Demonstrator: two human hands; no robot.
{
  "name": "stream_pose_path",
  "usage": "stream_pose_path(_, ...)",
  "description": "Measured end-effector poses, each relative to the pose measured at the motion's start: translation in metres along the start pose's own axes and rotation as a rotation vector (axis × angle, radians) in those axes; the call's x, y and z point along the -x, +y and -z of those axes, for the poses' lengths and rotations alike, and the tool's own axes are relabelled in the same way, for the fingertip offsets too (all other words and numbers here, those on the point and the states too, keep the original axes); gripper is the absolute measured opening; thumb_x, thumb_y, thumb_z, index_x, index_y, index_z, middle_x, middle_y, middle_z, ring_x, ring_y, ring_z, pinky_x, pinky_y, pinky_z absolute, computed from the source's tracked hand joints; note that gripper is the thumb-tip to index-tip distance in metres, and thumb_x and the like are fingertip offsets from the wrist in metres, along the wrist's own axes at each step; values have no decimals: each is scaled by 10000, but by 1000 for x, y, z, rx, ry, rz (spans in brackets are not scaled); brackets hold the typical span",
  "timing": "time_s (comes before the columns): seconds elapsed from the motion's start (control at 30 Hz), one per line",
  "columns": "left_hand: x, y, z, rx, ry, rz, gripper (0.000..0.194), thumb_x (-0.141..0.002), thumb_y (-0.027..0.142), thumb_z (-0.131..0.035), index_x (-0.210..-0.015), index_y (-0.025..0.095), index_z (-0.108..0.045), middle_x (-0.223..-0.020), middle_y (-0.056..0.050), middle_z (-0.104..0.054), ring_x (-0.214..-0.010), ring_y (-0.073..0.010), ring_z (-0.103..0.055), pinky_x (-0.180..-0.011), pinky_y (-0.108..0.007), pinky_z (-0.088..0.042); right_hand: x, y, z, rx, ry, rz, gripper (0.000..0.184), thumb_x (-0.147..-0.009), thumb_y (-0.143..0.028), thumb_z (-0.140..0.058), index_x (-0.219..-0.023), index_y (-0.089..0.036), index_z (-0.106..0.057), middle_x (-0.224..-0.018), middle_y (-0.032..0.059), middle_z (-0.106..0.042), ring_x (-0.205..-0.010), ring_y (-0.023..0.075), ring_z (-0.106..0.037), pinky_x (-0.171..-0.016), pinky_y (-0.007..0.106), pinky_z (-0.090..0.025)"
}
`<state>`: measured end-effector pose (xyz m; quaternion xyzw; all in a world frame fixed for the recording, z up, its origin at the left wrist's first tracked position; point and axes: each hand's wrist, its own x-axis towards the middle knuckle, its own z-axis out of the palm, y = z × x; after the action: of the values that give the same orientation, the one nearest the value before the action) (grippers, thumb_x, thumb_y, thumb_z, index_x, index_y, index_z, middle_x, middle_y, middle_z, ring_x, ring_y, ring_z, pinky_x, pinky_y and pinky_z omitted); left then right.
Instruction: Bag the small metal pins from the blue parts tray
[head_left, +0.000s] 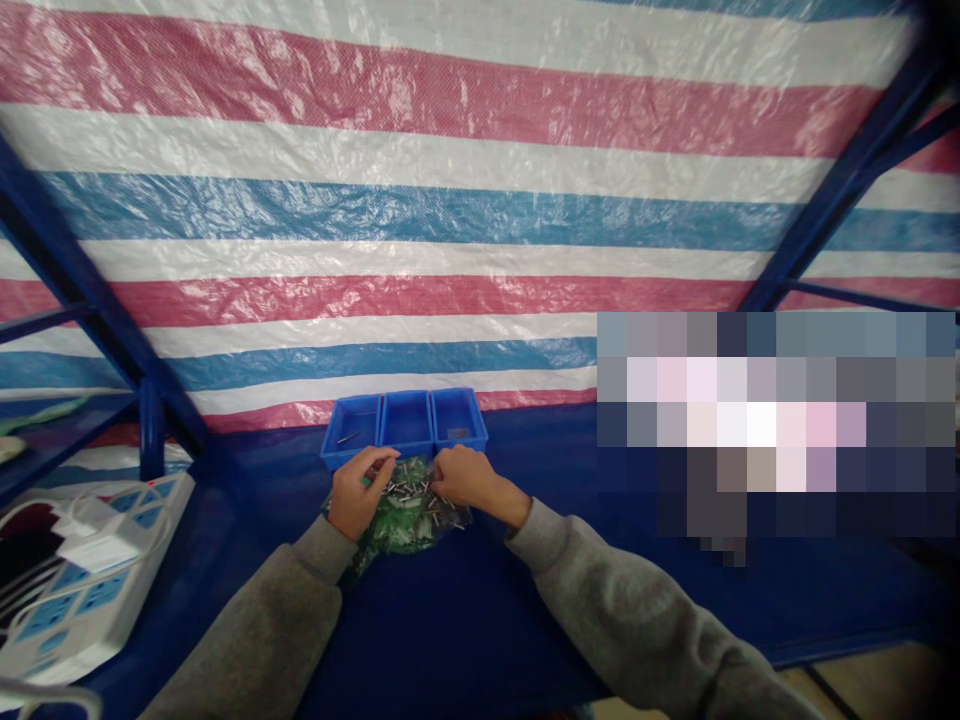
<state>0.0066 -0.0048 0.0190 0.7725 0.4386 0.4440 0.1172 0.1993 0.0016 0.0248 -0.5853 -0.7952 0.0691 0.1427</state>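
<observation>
A clear plastic bag (pixel 405 520) with green backing lies on the blue table, and several small metal pins (pixel 409 490) are scattered on it. My left hand (pixel 358 492) rests on the bag's left side, fingers curled in a pinch over the pins. On the bag's right side sits my right hand (pixel 466 476), fingers curled down at the pins. What each pinch holds is too small to make out. Just behind the hands stand three small blue bins (pixel 405 422) in a row; the left bin holds a thin metal piece.
A white power strip (pixel 82 580) with a plugged adapter and cables lies at the left edge. A striped red, white and blue tarp (pixel 450 250) hangs behind the table. Blue frame bars (pixel 97 300) slant on both sides. A blurred patch covers the right.
</observation>
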Motion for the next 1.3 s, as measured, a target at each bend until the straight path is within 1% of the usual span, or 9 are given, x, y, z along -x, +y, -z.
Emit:
stream_pose_path(0.13, 0, 0, 0, 10, 2, -1, 193, -842, 283, -491, -901, 183, -646, -860, -35, -660, -717, -141, -588, -653, -241, -456, -1, -1, -4, 2, 47, -4, 75, -699, -189, -598, -705, -172, -670, -742, 114, -680, -690, 229, -636, -583, 283, -430)
stream_pose_path(0.23, 0, 1, 0, 18, 4, -11, 198, -843, 292, -486, -892, 185, -646, -862, -38, -661, -729, -147, -592, -654, -243, -463, -4, -3, -6, -112, 151, -19, 73, -726, -197, -593, -697, -191, -660, -700, 65, -677, -679, 192, -628, -594, 252, -423)
stream_pose_path(0.4, 0, 2, 1, 3, 19, -20, 202, -846, 290, -480, -903, 185, -641, -862, -43, -651, -738, -150, -590, -665, -245, -463, -4, -11, -18, -584, 424, -39, 104, -785, -249, -559, -754, -198, -645, -703, 8, -671, -624, 139, -616, -602, 225, -448)
stream_pose_path(0.5, 0, 2, 1, -16, 38, -26, 205, -850, 290, -473, -932, 186, -630, -861, -45, -638, -762, -154, -586, -664, -244, -461, -1, -14, -31, -949, 467, -37, 199, -824, -335, -506, -841, -177, -626, -703, 12, -669, -496, 120, -588, -489, 216, -452)
stream_pose_path(0.63, -1, 0, -1, -21, 42, -28, 218, -850, 291, -468, -974, 188, -615, -864, -49, -624, -769, -158, -582, -654, -243, -463, 2, -15, -44, -1133, 496, -77, 258, -806, -393, -524, -769, -156, -618, -657, 17, -656, -463, 114, -560, -453, 211, -443)
stream_pose_path(0.8, -1, 0, -1, -45, 47, -50, 210, -855, 279, -468, -954, 186, -628, -901, -58, -616, -782, -156, -574, -669, -253, -466, 4, -14, -45, -1136, 508, -47, 256, -809, -393, -530, -811, -162, -640, -683, 12, -659, -453, 101, -525, -452, 207, -429)
stream_pose_path(1.0, -1, -4, -1, -89, 38, -95, 226, -855, 307, -484, -981, 195, -635, -958, -66, -624, -861, -172, -575, -806, -308, -461, 6, -15, -47, -1086, 539, -15, 233, -825, -358, -516, -881, -179, -654, -745, 19, -686, -489, 120, -568, -502, 231, -467)
stream_pose_path(1.1, -1, -7, -3, -88, 13, -121, 208, -848, 312, -504, -948, 196, -646, -931, -64, -637, -886, -184, -577, -852, -333, -447, 6, -16, -48, -1078, 551, -15, 220, -804, -362, -554, -880, -177, -647, -736, 20, -685, -498, 126, -586, -512, 234, -481)
stream_pose_path(1.3, -1, -8, -4, -89, -5, -123, 199, -847, 318, -507, -944, 203, -637, -922, -61, -640, -890, -191, -582, -848, -335, -447, 8, -18, -45, -1081, 521, 47, 207, -816, -360, -551, -852, -178, -642, -672, 6, -666, -509, 126, -596, -537, 229, -491)
